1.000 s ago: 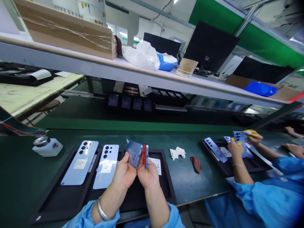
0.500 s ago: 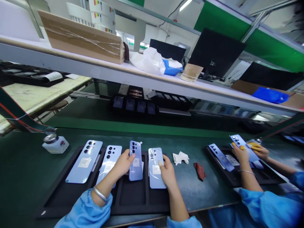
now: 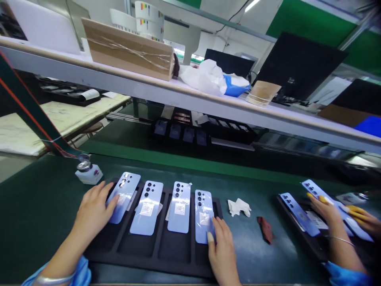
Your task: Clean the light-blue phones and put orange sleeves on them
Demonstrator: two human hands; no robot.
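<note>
Several light blue phones lie backs up in a black slotted tray (image 3: pixel 154 254) on the green belt. My left hand (image 3: pixel 93 208) lies flat and open, fingertips on the leftmost phone (image 3: pixel 124 195). My right hand (image 3: pixel 222 248) rests open at the tray's right end, its fingers touching the lower edge of the rightmost phone (image 3: pixel 204 214). Two more phones (image 3: pixel 147 206) (image 3: pixel 180 205) lie between them, each with a small white label.
A white dispenser bottle (image 3: pixel 88 171) stands left of the tray. A crumpled white wipe (image 3: pixel 238 206) and a dark red cloth (image 3: pixel 265 229) lie to its right. A co-worker's hands (image 3: pixel 329 210) handle phones over another tray (image 3: pixel 312 242). A shelf (image 3: pixel 190 103) overhangs the belt.
Both hands let go of the two middle phones, which now lie in the tray. My left hand moved to the leftmost phone; my right hand slid to the tray's right end.
</note>
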